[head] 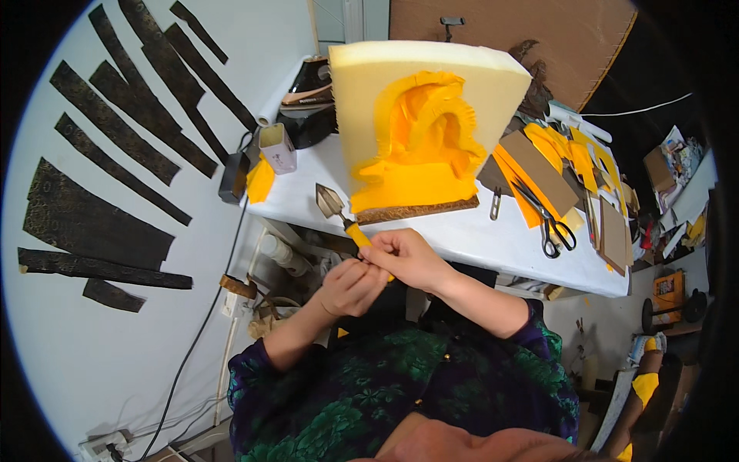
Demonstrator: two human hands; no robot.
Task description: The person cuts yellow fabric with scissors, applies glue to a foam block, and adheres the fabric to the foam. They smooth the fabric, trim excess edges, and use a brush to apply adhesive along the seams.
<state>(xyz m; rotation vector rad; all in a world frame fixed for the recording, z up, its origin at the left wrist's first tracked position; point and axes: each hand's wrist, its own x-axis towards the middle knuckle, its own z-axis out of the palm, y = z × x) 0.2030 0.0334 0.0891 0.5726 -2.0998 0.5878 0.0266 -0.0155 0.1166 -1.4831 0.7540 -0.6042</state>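
Observation:
A small pointed tool with a faceted metal head (pixel 330 200) and a yellow handle (pixel 358 234) is held tilted over the table's front edge. My right hand (pixel 411 261) grips the handle with thumb and fingers. Just below it, my left hand (pixel 353 287) is closed around the handle's lower end, its fingertips partly hidden. Beyond the tool stands a pale yellow foam-like block (pixel 359 86). Gathered yellow fabric (pixel 424 180) forms a recessed arched shape on the block's face. A patterned brown strip (pixel 418 210) lies under its front edge.
The white-covered table (pixel 496 254) carries black-handled scissors (pixel 542 216), thread snips (pixel 495 203), brown board (pixel 540 173) and yellow scraps. An iron (pixel 312 84) and an open tin (pixel 278 149) stand at left. Dark patterned strips (pixel 115 150) hang on the wall. A black cord (pixel 196 335) hangs at left.

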